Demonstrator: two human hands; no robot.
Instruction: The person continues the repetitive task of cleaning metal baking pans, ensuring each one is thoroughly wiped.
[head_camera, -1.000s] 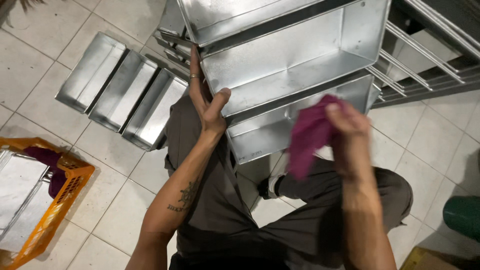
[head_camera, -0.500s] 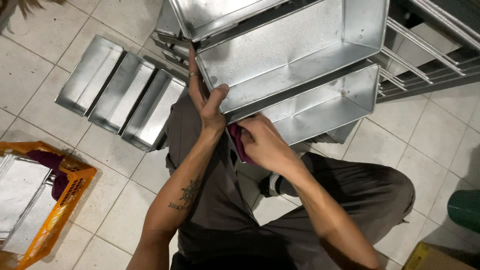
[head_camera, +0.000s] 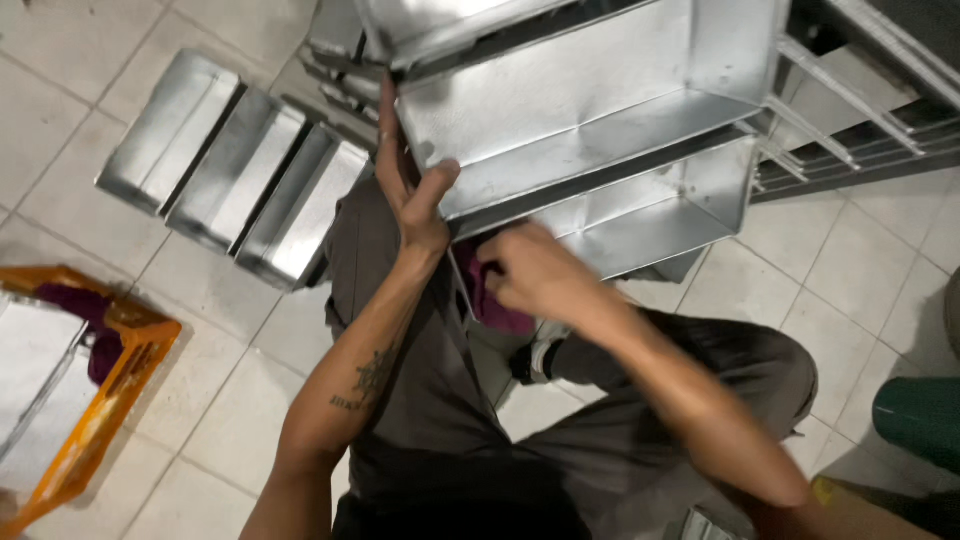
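Two hands work on my metal tray (head_camera: 590, 100). My left hand (head_camera: 415, 190) grips its edge. My right hand (head_camera: 530, 275) squeezes a purple cloth (head_camera: 490, 300) under it.

Floor (head_camera: 60, 90): pale square tiles, dark grout lines.
Far left: three upturned metal loaf tins (head_camera: 235, 175) joined in row, lying on floor, bases up, dull silver.
Near left: orange plastic crate (head_camera: 110, 400) on floor; flat metal sheet (head_camera: 35, 370) inside it; dark maroon rag (head_camera: 90, 325) draped at crate's far edge.
Far right: metal wire rack (head_camera: 860, 110), bars grey.
Near right edge: dark green rounded container (head_camera: 920, 420), partly cut off. Cardboard corner (head_camera: 860, 510) just beneath it.
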